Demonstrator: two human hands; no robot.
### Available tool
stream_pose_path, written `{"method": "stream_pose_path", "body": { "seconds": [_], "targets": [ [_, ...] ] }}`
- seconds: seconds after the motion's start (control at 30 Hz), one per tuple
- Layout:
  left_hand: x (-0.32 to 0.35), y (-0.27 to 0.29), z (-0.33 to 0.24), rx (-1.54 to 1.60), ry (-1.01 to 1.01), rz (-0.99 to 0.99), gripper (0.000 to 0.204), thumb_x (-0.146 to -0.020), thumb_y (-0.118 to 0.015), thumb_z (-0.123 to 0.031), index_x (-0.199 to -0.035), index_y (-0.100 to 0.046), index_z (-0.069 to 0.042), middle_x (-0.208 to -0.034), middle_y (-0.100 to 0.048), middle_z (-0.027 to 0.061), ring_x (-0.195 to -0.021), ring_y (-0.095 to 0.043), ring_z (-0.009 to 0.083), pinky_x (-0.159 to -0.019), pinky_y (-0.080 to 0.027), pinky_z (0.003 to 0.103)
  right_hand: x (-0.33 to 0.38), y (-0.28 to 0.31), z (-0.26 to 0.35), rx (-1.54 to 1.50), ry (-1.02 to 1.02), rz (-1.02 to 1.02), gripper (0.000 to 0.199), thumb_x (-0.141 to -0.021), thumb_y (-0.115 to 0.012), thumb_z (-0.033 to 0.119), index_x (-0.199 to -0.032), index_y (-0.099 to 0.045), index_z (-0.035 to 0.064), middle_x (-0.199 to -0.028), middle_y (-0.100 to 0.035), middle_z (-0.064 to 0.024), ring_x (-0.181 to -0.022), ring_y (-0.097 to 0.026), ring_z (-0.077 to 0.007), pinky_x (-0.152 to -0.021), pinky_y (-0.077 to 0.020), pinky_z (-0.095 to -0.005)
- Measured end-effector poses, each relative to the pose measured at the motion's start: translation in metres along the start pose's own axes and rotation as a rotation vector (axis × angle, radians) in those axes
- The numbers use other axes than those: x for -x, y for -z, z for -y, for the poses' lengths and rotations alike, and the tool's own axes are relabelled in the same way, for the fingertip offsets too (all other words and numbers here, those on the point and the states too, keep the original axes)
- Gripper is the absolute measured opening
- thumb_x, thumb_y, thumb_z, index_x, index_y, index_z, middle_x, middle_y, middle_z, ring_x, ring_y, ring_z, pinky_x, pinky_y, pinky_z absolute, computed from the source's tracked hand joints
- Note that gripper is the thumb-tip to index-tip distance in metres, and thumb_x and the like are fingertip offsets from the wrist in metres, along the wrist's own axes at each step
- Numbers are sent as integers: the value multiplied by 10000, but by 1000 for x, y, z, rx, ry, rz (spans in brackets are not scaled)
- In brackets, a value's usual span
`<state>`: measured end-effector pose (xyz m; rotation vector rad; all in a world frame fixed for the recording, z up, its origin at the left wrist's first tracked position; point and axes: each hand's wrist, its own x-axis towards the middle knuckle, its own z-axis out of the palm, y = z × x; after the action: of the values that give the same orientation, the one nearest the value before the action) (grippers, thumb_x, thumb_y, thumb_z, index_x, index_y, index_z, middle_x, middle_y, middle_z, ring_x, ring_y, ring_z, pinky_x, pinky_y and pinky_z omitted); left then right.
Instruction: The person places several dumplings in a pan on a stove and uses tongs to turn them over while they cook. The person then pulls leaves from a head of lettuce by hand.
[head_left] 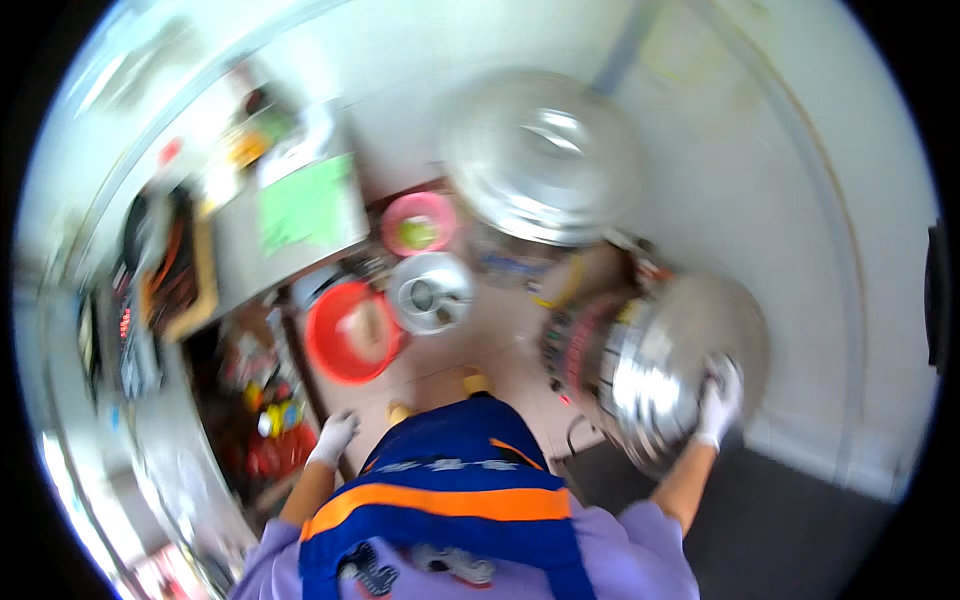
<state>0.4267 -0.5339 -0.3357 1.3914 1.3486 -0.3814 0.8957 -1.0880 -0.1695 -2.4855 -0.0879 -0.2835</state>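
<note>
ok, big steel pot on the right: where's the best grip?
Probably the near rim of the pot, from the person's right. It lies tilted with a smooth, rounded wall, so the edge is the likeliest purchase. The gloved right hand already rests there. Blur hides any handles.

silver pot [655, 375], white gloves (both hands), red basin [350, 335]

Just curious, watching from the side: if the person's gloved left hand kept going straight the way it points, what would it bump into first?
Probably the red plastic basin on the floor: the left hand points up-frame toward it. The blur leaves depth uncertain, so it might pass above the rim.
</note>
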Motion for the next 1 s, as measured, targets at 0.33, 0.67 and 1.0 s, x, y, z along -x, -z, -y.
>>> {"method": "stream_pose_path", "body": {
  "seconds": [0.33, 0.67, 1.0],
  "targets": [
    [68, 48, 103, -114, 50, -211, 443, -919, -452, -368, -1099, -623, -1, -1097, -637, 228, -1067, -592, 373, -936, -443, 396, 74, -97, 214, -318, 330, 39, 271, -894, -542, 166, -1061, -680, 4, -1047, -669, -104, -932, -612, -217, -848, -489, -333],
    [125, 135, 214, 264, 3, -335, 412, -889, -508, -365, -1090, -644, -33, -1120, -640, 198, -1095, -581, 349, -942, -443, 380, 230, -230, 434, -660, 512, 646, 336, -898, -457, 212, -1034, -698, 23, -1052, -661, -118, -916, -612, -206, -807, -503, -323],
    [192, 312, 296, 891, -258, -726, 239, -924, -524, -133, -1108, -604, -4, -893, -627, 43, -729, -584, 106, -681, -489, 248, 601, -372, 734, -788, 825, 1521, 269, -916, -575, 113, -1157, -589, -6, -1015, -652, -91, -886, -616, -162, -780, -492, -272]
  ]
}}
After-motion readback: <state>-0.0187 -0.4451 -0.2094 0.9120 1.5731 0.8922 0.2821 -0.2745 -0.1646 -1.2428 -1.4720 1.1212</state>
